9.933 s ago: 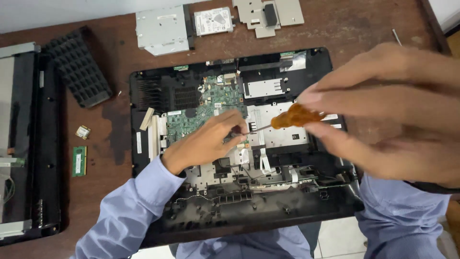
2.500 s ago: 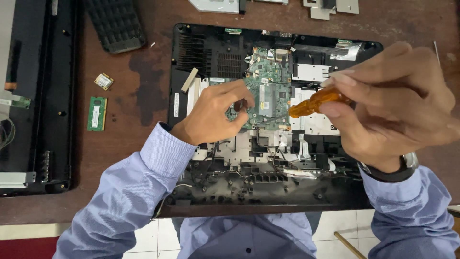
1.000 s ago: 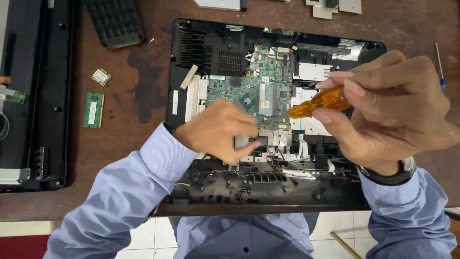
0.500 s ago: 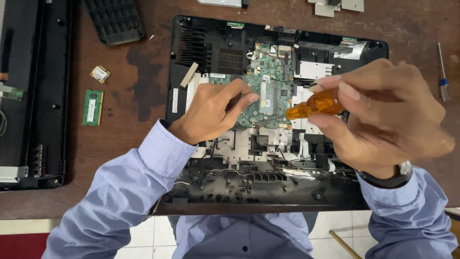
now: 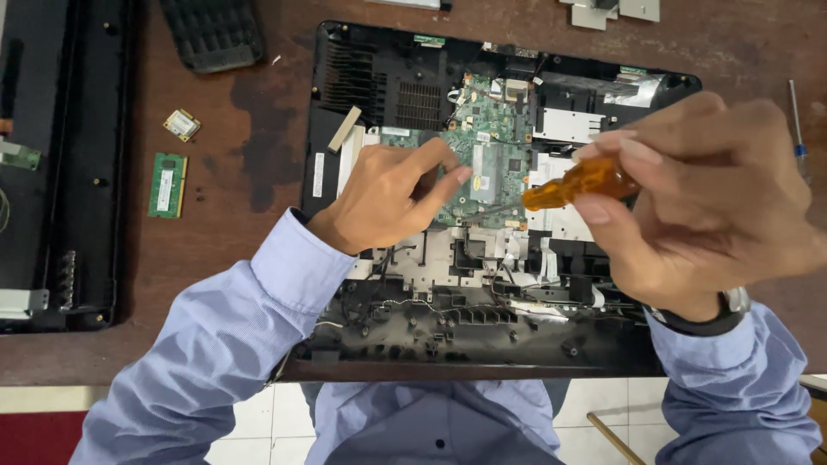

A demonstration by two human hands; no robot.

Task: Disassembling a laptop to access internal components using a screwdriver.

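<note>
An opened black laptop base [image 5: 345, 103] lies on the brown table, its green circuit board [image 5: 487, 142] exposed. My left hand [image 5: 388, 194] rests on the base's left middle, fingertips touching the board's lower left edge; it holds nothing that I can see. My right hand [image 5: 698, 194] is raised close to the camera and grips the amber handle of a screwdriver [image 5: 577, 182]. The thin shaft points left and down toward the board near my left fingertips. A dark watch sits on the right wrist.
A green memory stick [image 5: 167, 184] and a small wireless card [image 5: 182, 125] lie left of the base. A black casing panel [image 5: 69, 164] fills the far left, a black vented part [image 5: 214, 33] the top left. A second screwdriver [image 5: 799, 138] lies at the right; metal brackets [image 5: 607, 10] at the top.
My left hand shifted over the board, down to its lower edge and back up; its fingers now spread at the board's left side. The right hand has kept the screwdriver throughout.
</note>
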